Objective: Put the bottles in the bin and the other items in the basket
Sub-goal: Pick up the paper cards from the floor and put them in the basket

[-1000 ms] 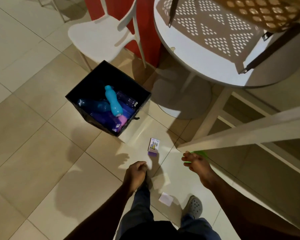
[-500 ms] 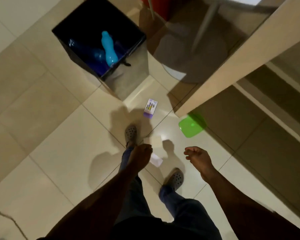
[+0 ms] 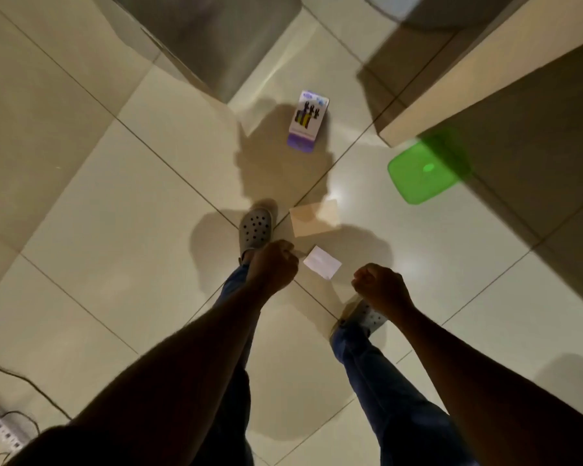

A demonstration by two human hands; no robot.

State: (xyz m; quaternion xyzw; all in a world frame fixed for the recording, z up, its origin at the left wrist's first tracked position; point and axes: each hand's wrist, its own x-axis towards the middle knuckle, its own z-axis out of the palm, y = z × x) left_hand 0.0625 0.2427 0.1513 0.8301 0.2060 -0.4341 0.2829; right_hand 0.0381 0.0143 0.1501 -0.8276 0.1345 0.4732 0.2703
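Two cards point(image 3: 314, 217), one box point(image 3: 307, 121), one lid point(image 3: 424, 169)

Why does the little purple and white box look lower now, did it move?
No. The purple and white cardboard box lies on the same floor tile, beside the same grout crossing; only the head camera tilted down.

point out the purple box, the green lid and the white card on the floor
purple box point(image 3: 306, 122): head view, middle of its printed top face
green lid point(image 3: 424, 169): head view, centre of its flat top
white card point(image 3: 322, 262): head view, middle of the card, between the feet
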